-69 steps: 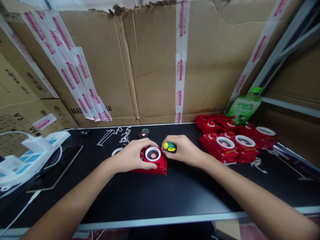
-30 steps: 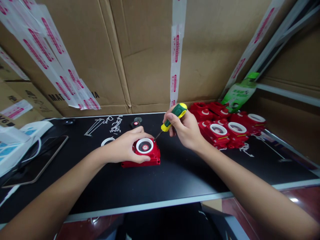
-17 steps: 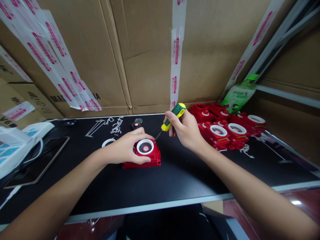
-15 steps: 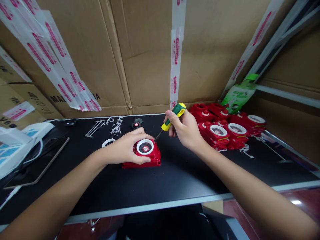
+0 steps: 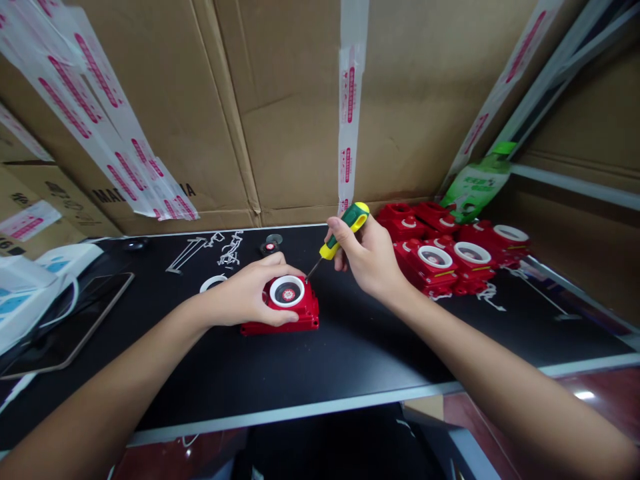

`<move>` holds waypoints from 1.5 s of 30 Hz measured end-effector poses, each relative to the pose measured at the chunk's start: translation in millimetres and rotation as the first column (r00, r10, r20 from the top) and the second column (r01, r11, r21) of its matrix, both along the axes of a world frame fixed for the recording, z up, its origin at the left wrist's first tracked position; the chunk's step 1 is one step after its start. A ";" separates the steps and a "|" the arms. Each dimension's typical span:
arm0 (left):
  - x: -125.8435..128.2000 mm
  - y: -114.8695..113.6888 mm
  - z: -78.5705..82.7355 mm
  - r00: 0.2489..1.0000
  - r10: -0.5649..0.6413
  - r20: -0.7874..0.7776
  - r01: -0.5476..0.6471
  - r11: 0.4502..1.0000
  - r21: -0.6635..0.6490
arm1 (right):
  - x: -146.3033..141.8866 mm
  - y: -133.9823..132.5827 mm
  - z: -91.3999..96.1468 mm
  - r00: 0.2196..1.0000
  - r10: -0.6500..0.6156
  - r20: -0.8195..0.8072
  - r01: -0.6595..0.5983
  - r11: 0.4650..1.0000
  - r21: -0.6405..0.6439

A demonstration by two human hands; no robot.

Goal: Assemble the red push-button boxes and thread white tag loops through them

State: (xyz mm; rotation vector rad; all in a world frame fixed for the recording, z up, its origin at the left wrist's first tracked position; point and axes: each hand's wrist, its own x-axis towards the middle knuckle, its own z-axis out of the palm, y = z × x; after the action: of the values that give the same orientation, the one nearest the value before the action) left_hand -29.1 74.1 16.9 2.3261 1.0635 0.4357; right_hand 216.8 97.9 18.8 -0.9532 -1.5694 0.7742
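My left hand is wrapped round the left side of a red housing with a white ring and a dark round centre on top. The housing lies on the black table. My right hand grips a green-and-yellow screwdriver, tilted so that its shaft runs down to the left. Its tip is at the far right corner of the housing, by the ring. Whether a screw sits under the tip is too small to tell.
Several similar red housings are grouped on the right, before a green bottle. A loose white ring, a small black round part and white wire-like pieces lie left of centre. A tablet and power strip stand far left.
The whole view has shifted slightly. Both hands keep their hold, and the screwdriver's tip stays at the same corner of the housing.
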 end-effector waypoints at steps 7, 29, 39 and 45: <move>-2.7 0.3 -1.9 1.000 0.006 -0.007 -0.005 1.000 0.011 | 2.5 -0.6 11.7 0.991 0.079 0.112 -0.085 0.995 0.046; -2.3 -1.0 -1.8 0.999 0.044 0.006 -0.044 0.998 0.051 | 0.3 -18.1 128.4 0.506 0.292 0.812 -0.564 0.824 0.055; -1.6 -1.9 -1.0 0.999 0.032 0.029 -0.033 0.999 0.036 | -13.4 -22.8 115.1 0.495 0.028 0.868 -0.478 0.844 0.245; -2.7 -1.2 -2.6 0.999 0.029 0.026 -0.030 0.998 0.047 | -21.7 -33.2 114.7 0.413 -0.158 0.897 -0.324 0.895 0.307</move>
State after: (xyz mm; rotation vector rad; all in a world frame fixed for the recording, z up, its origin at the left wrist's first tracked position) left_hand -31.8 72.8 14.4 2.3431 1.0877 0.5051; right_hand 195.2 64.7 133.5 -0.9903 -2.6396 -0.2061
